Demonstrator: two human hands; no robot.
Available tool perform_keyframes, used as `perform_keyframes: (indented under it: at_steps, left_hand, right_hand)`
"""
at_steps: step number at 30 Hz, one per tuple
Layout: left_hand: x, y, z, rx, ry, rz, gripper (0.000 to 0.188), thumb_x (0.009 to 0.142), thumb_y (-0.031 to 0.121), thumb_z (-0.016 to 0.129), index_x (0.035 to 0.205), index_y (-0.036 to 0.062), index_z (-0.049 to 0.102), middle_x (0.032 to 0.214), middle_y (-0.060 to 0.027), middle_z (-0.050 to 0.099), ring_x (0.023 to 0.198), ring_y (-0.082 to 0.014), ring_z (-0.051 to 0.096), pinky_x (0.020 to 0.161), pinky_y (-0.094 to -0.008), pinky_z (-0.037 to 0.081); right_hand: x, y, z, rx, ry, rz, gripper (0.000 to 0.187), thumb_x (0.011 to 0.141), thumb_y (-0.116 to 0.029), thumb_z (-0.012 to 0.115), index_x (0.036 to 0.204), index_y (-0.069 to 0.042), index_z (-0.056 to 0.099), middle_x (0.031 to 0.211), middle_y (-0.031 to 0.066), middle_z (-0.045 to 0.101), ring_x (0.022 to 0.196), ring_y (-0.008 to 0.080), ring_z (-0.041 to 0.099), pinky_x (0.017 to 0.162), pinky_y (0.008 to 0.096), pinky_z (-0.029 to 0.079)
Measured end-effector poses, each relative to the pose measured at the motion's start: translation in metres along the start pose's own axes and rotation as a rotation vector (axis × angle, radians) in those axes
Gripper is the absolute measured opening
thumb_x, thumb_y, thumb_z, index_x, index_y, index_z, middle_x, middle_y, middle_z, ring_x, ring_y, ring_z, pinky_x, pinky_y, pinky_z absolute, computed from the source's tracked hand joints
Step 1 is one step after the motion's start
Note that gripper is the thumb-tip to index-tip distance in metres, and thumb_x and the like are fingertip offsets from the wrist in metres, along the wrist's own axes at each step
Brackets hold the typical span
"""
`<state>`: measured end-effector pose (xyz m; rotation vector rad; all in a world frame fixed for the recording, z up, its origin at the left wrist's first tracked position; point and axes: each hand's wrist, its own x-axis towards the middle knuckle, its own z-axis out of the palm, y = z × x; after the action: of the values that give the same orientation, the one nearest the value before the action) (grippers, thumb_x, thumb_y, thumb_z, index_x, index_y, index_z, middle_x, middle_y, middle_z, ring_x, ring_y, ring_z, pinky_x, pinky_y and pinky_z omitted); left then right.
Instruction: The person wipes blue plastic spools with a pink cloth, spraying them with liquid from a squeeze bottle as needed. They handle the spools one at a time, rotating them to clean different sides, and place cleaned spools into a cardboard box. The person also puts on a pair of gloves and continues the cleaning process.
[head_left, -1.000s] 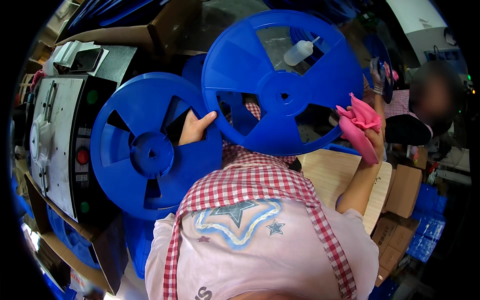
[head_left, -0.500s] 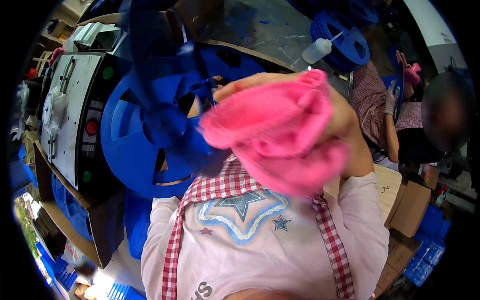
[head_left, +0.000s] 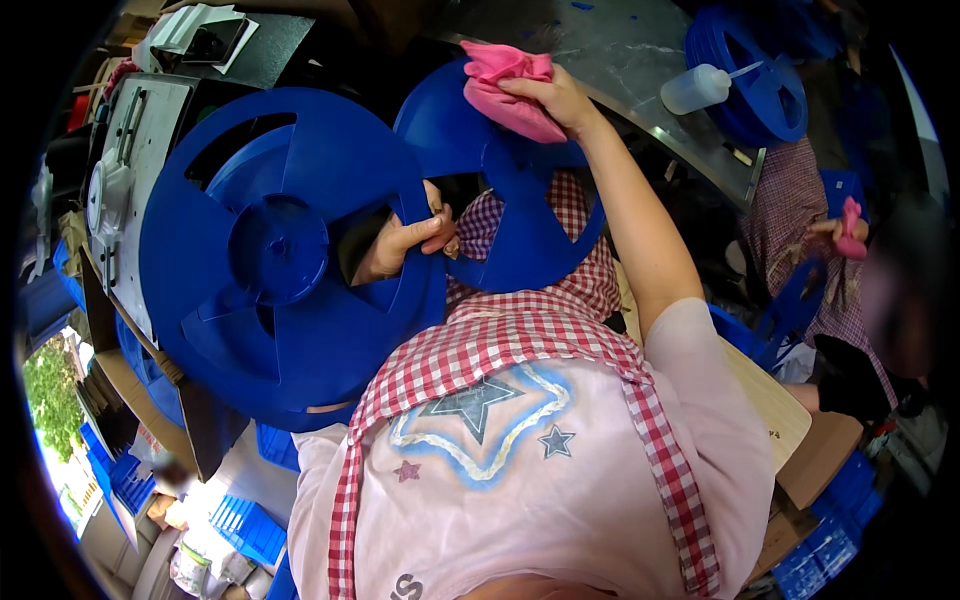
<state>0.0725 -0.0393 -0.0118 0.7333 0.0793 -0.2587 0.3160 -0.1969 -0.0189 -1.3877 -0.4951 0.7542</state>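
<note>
My right hand (head_left: 555, 95) is closed around a bunched pink cloth (head_left: 510, 90). It presses the cloth against the far edge of a blue plastic reel flange (head_left: 535, 230), which leans over my checked apron. To the left, a larger blue reel (head_left: 277, 248) with a round hub and wide cut-outs faces up at a tilt. My left hand (head_left: 405, 243) reaches through one of its cut-outs, thumb and fingers closed on the rim where the two blue pieces meet. Part of the left hand is hidden behind the reel.
A machine with a metal plate (head_left: 145, 130) stands at left, beside an open cardboard box (head_left: 200, 440). On the metal table (head_left: 625, 60) lie a white squeeze bottle (head_left: 695, 90) and stacked blue reels (head_left: 740, 80). At right, a co-worker's hand holds a pink cloth (head_left: 852, 230).
My right hand has moved away from my chest with the pink cloth, out to the right-hand flange. The left reel, blurred before, now sits flatter, its hub facing up.
</note>
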Motion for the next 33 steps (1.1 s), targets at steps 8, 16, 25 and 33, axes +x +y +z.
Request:
perform_keyframes:
  at_steps: [8,16,25,33]
  left_hand:
    - [-0.006,0.006,0.005,0.168,0.024,0.017,0.014,0.088,0.011,0.054,0.092,0.0132,0.041,0.071,-0.0010,0.044,0.057,-0.0079,0.038,0.061,-0.0265,0.035]
    - [-0.021,0.005,0.020,0.157,0.391,0.013,0.057,0.085,0.008,0.058,0.135,-0.0032,0.034,0.117,-0.0194,0.053,0.116,-0.0321,0.053,0.094,-0.0438,0.048]
    - [-0.017,-0.002,0.008,0.312,0.275,-0.155,0.037,0.088,0.006,0.054,0.122,-0.0072,0.048,0.110,-0.0178,0.062,0.104,-0.0252,0.060,0.093,-0.0361,0.047]
    - [-0.031,-0.008,0.019,0.246,0.327,-0.058,0.055,0.086,0.005,0.055,0.135,-0.0053,0.032,0.116,-0.0174,0.055,0.111,-0.0294,0.057,0.095,-0.0416,0.047]
  right_hand:
    - [0.065,-0.025,-0.013,-0.468,-0.302,0.308,0.045,0.074,-0.041,0.073,0.103,-0.007,0.066,0.090,0.0060,0.068,0.077,0.0123,0.064,0.069,0.0234,0.050]
    - [0.048,-0.024,-0.051,-0.497,-0.161,0.241,0.049,0.074,-0.040,0.074,0.107,-0.006,0.065,0.096,0.0078,0.068,0.084,0.0158,0.066,0.075,0.0244,0.051]
    - [-0.024,0.036,0.093,-0.621,0.098,-0.649,0.043,0.065,-0.026,0.080,0.100,-0.009,0.062,0.107,0.0090,0.064,0.103,0.0285,0.060,0.090,0.0376,0.049]
    - [0.035,0.088,-0.014,-0.884,0.582,0.029,0.037,0.072,-0.033,0.073,0.101,-0.013,0.062,0.095,0.0098,0.067,0.089,0.0323,0.063,0.076,0.0426,0.052]
